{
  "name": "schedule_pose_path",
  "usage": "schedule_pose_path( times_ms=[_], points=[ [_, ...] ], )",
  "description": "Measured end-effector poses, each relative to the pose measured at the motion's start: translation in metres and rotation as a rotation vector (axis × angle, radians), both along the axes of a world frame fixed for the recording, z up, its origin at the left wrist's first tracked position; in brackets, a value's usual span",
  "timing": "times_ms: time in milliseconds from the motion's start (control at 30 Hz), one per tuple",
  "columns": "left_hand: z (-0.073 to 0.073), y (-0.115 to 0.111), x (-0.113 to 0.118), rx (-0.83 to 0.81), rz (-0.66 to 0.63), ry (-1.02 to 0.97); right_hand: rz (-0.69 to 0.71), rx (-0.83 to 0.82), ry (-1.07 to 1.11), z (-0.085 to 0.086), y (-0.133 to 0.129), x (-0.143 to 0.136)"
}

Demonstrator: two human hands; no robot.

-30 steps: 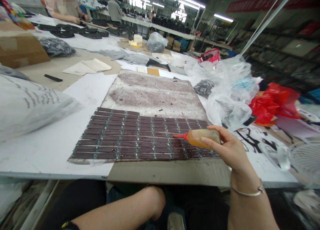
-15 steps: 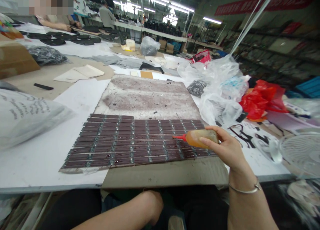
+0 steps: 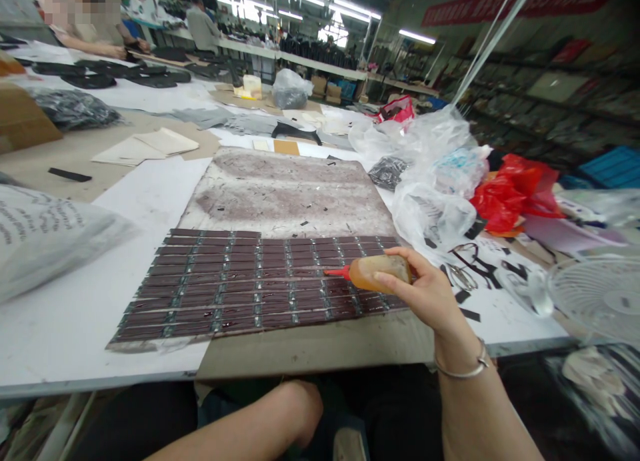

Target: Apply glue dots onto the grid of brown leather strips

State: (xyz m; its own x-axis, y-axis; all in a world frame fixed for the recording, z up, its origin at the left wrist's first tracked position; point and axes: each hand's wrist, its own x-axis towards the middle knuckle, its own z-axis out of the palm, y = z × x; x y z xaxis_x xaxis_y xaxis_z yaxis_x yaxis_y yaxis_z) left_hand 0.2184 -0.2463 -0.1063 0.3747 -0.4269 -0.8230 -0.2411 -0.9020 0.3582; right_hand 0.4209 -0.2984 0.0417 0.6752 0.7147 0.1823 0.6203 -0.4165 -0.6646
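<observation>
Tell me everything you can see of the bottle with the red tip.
The bottle looks like see-through plastic, with amber contents and a cloudy upper part. Its slim red tip points left and is darker at its end. It is held nearly sideways in the right hand over dark brown strips; whether the tip touches them is unclear.

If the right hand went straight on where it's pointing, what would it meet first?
Probably the brown strips, with the red nozzle of the bottle leading: the right hand aims it leftward over them. Whether it would touch or skim above is unclear.
</observation>
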Motion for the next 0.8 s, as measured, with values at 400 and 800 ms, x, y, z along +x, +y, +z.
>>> schedule_pose_path(
  times_ms=[400, 800],
  points=[
    [0.004, 0.002, 0.0, 0.011, -0.006, -0.008, -0.096, -0.046, -0.01, 0.008, -0.019, 0.018],
    [-0.015, 0.001, -0.005, 0.005, 0.043, -0.035, -0.134, -0.013, -0.024, 0.004, -0.032, 0.032]
  ],
)
